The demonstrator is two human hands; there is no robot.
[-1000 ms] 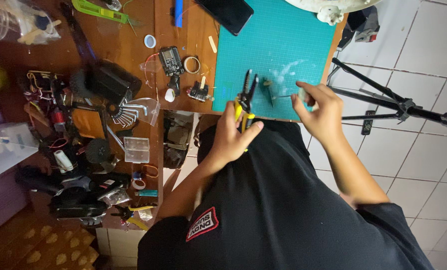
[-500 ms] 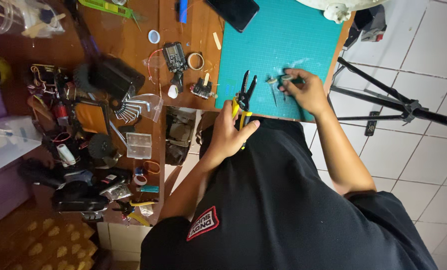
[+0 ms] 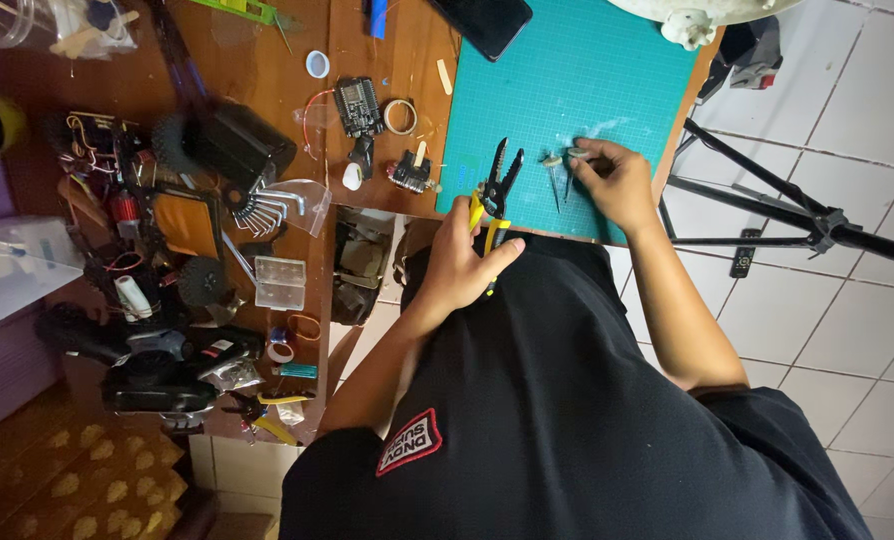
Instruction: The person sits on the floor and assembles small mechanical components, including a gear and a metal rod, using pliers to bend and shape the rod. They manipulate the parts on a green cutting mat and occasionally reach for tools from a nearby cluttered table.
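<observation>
At the far left a wooden table (image 3: 267, 60) is crowded with parts, among them a fan of hex keys (image 3: 264, 208), a clear plastic box (image 3: 279, 282) and a small circuit board (image 3: 357, 106). The left hand (image 3: 464, 262) grips the yellow handles of the wire strippers (image 3: 493, 196), whose dark head lies on the near edge of the green cutting mat (image 3: 577, 70). Just right of them the right hand (image 3: 615, 183) pinches a small metal part (image 3: 565, 160) against the mat, with a black tripod (image 3: 797, 215) standing on the tiled floor beyond.

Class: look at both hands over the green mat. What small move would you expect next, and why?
Probably bringing the pliers across to the small parts. The left hand grips the pliers with tips pointing at the mat, while the right hand pinches the parts beside them.
</observation>
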